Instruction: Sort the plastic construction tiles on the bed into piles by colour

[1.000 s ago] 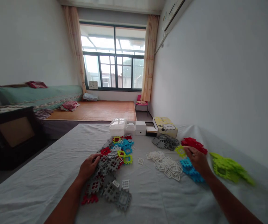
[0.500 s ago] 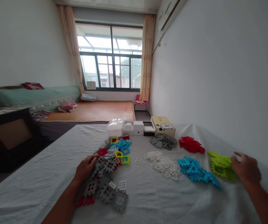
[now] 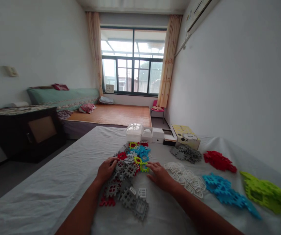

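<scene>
A mixed heap of plastic interlocking tiles (image 3: 128,173), grey, red, blue and yellow-green, lies on the white sheet (image 3: 62,182). My left hand (image 3: 106,169) rests on the heap's left edge, fingers curled over grey tiles. My right hand (image 3: 161,176) lies flat beside the heap's right side, fingers stretched toward a yellow-green tile (image 3: 141,164), holding nothing. Sorted piles lie to the right: white (image 3: 186,176), grey (image 3: 186,154), red (image 3: 218,161), blue (image 3: 226,192) and green (image 3: 265,194).
Small white and clear boxes (image 3: 142,133) and a yellow cartoon box (image 3: 186,137) stand at the far edge of the sheet. A white wall runs along the right. A dark cabinet (image 3: 30,130) stands at the left, with a bed and window beyond.
My right hand has come back from the green pile at the far right to the mixed heap, empty. The view has turned left. My left hand has stayed on the heap.
</scene>
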The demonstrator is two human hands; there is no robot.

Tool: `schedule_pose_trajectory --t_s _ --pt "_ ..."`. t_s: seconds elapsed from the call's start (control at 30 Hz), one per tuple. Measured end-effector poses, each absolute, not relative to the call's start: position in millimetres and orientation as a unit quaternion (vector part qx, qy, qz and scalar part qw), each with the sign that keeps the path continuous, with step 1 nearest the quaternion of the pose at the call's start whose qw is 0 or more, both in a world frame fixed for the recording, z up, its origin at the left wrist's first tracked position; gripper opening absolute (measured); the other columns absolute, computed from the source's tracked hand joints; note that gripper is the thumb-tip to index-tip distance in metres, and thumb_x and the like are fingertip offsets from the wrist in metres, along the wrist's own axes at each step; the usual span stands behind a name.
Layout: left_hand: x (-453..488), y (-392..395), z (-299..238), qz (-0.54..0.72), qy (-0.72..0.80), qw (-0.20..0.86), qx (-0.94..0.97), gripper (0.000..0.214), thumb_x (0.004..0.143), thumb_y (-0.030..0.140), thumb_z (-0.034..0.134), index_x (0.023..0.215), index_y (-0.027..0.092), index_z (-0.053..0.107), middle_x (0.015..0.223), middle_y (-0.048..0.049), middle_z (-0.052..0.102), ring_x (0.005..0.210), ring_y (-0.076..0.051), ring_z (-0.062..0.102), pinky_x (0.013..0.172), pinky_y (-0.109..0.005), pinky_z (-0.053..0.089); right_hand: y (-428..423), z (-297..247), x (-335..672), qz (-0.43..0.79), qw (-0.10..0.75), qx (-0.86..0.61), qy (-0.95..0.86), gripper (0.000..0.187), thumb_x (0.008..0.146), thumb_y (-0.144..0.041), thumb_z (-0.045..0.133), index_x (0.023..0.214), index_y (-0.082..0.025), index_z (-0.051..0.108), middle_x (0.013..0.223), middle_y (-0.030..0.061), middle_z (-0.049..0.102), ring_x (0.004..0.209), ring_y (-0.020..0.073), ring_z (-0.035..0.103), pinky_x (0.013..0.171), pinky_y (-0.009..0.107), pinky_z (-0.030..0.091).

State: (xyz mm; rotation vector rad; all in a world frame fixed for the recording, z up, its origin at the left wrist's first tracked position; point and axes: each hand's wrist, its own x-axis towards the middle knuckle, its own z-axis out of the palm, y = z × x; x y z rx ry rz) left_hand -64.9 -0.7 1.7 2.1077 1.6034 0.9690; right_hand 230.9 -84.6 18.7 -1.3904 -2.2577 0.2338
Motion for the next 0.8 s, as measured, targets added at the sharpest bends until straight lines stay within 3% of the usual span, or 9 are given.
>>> schedule_pose_trajectory --t_s 0.13,0.37,0.53,0.8 --pt "-64.7 -0.3 1.0 0.340 0.563 0.159 0.736 0.035 0.081 0.040 0.039 0.094 0.023 0.066 0.102 -0.0020 0.067 0.096 -0.018 0.060 0.084 -0.027 0.043 -74.7 0.2 219.3 0.021 0.211 -0.527 -0.823 0.034 0.083 -0.026 0.051 0.117 -0.025 0.056 0.129 0.0058 0.051 0.116 0.0227 0.044 0.095 0.038 0.037" --pt "-64.2 0.2 1.1 0.330 0.575 0.158 0.732 0.035 0.081 0.040 0.039 0.095 0.023 0.066 0.102 -0.0017 0.068 0.095 -0.018 0.060 0.083 -0.027 0.044 -88.4 7.7 228.1 -0.060 0.222 -0.500 -0.835 0.020 0.088 -0.028 0.046 0.101 -0.025 0.062 0.106 0.0037 0.064 0.099 0.0209 0.054 0.087 0.037 0.039" --pt "-63.9 -1.9 3.0 0.335 0.565 0.162 0.736 0.035 0.081 0.039 0.039 0.094 0.022 0.066 0.100 -0.0020 0.068 0.094 -0.018 0.060 0.083 -0.026 0.044 -96.2 24.0 237.4 -0.031 0.299 -0.542 -0.785 0.026 0.091 -0.029 0.037 0.095 -0.022 0.062 0.089 0.0049 0.067 0.089 0.0184 0.058 0.080 0.032 0.043" --pt "-65.2 -2.0 5.2 0.333 0.565 0.151 0.740 0.036 0.080 0.041 0.039 0.095 0.023 0.067 0.101 -0.0013 0.068 0.095 -0.018 0.061 0.083 -0.025 0.045 -128.2 29.7 359.2 0.038 0.402 -0.637 -0.656 0.037 0.085 -0.047 0.041 0.099 -0.021 0.063 0.095 0.0057 0.069 0.083 0.0193 0.064 0.071 0.027 0.049"
